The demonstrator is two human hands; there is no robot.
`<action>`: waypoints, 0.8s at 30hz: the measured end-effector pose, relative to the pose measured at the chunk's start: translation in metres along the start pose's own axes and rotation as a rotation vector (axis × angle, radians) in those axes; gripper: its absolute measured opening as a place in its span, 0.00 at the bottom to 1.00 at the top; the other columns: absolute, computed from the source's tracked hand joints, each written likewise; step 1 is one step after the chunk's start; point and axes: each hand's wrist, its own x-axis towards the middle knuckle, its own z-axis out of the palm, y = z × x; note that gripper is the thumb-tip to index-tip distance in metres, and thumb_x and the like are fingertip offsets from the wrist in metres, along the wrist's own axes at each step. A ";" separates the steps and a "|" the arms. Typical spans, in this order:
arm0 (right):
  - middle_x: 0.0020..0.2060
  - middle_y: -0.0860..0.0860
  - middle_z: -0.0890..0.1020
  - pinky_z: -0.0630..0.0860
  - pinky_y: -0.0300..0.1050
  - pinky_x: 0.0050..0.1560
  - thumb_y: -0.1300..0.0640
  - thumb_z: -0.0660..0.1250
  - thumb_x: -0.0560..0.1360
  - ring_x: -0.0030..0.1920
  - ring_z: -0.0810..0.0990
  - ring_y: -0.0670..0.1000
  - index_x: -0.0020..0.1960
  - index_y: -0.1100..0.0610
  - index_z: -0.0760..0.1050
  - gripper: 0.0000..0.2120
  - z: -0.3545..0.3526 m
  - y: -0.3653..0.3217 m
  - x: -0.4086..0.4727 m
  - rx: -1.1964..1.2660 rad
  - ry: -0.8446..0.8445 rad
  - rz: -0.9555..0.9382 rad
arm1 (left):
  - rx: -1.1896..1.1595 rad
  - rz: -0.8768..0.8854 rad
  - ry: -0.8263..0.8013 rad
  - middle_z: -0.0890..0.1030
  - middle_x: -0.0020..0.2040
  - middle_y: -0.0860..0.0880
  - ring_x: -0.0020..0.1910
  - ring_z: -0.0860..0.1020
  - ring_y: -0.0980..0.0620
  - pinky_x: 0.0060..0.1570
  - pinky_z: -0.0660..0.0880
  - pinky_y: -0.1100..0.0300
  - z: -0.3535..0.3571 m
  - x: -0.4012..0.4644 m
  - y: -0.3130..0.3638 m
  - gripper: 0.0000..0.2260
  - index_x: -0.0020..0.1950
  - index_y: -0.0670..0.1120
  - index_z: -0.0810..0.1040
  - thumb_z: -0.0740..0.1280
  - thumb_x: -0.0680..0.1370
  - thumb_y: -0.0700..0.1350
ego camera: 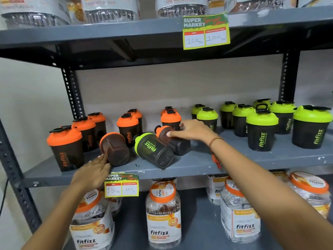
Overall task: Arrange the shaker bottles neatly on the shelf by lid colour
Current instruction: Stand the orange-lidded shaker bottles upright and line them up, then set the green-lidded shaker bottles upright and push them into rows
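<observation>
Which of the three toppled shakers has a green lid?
The middle shaker, lying between both hands; the toppled ones either side of it have orange lids.

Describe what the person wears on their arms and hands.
Both forearms are bare, with no sleeves in view, and there are no gloves or rings that I can make out. The right hand has a thin orange-red thread band at the wrist, with a loose end hanging below. The left hand and its wrist carry nothing.

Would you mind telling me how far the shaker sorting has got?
Mostly done: orange-lidded shakers stand left, green-lidded ones right. In hand: the left hand touches a toppled orange shaker, the right hand another. Left: the toppled green shaker between them.
</observation>
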 end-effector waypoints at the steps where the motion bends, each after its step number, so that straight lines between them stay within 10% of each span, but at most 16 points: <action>1: 0.50 0.52 0.83 0.75 0.49 0.50 0.21 0.59 0.66 0.52 0.81 0.57 0.44 0.50 0.76 0.32 0.006 -0.004 0.007 -0.048 -0.059 0.029 | 0.000 0.002 0.000 0.57 0.80 0.46 0.79 0.55 0.50 0.75 0.52 0.54 0.000 0.000 0.000 0.24 0.79 0.46 0.55 0.45 0.83 0.51; 5: 0.57 0.54 0.83 0.79 0.49 0.53 0.23 0.64 0.65 0.53 0.81 0.55 0.64 0.52 0.77 0.40 0.021 -0.007 0.022 0.165 -0.257 0.114 | 0.008 0.009 0.009 0.58 0.80 0.47 0.79 0.56 0.51 0.75 0.53 0.53 0.002 0.001 -0.002 0.25 0.79 0.46 0.55 0.44 0.83 0.52; 19: 0.54 0.51 0.86 0.81 0.51 0.57 0.51 0.79 0.66 0.53 0.85 0.49 0.58 0.51 0.77 0.23 0.024 0.011 -0.003 1.177 0.220 0.049 | 0.033 0.009 0.031 0.59 0.79 0.46 0.78 0.58 0.50 0.75 0.55 0.52 0.007 0.004 -0.005 0.25 0.78 0.46 0.58 0.45 0.82 0.52; 24: 0.58 0.48 0.84 0.78 0.52 0.62 0.49 0.82 0.58 0.58 0.82 0.50 0.61 0.46 0.75 0.33 0.035 0.031 -0.012 1.087 0.120 0.075 | 0.036 0.015 0.032 0.59 0.79 0.46 0.78 0.58 0.50 0.75 0.55 0.52 0.007 0.004 -0.005 0.25 0.78 0.46 0.58 0.44 0.82 0.52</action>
